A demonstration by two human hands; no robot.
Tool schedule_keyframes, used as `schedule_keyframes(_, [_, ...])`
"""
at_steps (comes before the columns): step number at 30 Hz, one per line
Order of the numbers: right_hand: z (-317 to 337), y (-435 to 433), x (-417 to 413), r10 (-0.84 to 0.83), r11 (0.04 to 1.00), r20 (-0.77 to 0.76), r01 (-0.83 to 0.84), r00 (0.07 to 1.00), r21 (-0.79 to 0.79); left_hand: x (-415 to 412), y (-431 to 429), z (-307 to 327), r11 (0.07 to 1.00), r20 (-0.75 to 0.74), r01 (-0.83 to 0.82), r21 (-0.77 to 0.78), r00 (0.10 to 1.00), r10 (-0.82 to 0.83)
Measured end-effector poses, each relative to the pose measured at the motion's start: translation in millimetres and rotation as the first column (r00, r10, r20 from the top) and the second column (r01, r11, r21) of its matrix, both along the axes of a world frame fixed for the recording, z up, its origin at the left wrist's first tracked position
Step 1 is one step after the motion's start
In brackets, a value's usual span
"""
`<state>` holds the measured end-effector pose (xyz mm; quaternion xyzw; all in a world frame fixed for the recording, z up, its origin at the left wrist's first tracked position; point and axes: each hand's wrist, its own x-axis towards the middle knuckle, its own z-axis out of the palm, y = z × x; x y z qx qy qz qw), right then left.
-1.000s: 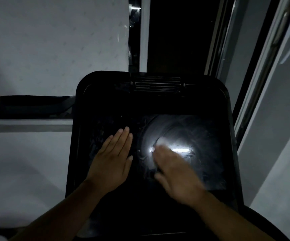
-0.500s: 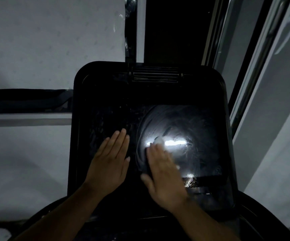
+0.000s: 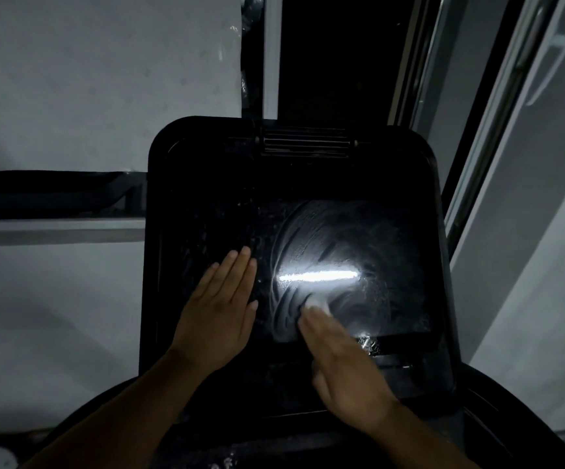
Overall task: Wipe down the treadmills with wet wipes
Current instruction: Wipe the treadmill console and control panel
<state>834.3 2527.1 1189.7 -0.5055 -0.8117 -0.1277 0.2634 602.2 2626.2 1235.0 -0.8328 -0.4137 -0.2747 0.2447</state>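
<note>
Your left hand (image 3: 218, 309) lies flat on the treadmill console (image 3: 294, 265), palm down, fingers straight and pressed together, left of the glossy screen (image 3: 359, 265). Your right hand (image 3: 345, 370) is blurred, fingers extended and pressing a pale wet wipe (image 3: 318, 301) onto the screen's near-left part; only a bit of it shows past your fingertips. Streaky wet swirls cover the glass, and a bright strip of light reflects just beyond the wipe.
</note>
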Motion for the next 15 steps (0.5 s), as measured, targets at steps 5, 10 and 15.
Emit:
schedule_keyframes(5, [57.0, 49.2, -27.1, -0.138, 0.985, -0.252, 0.161, 0.958, 0.07, -7.6, 2.4, 9.1, 1.0, -0.05, 0.007, 0.002, 0.999, -0.007])
schedule_keyframes(10, [39.6, 44.4, -39.7, -0.027, 0.991, -0.071, 0.037, 0.997, 0.132, -27.3, 16.0, 28.2, 0.999, -0.094, -0.038, 0.026, 0.995, 0.04])
schedule_keyframes(15, [90.9, 87.7, -31.3, -0.283, 0.921, -0.272, 0.34, 0.92, 0.191, -47.1, 27.5, 42.6, 0.995, -0.173, -0.048, 0.086, 0.983, 0.062])
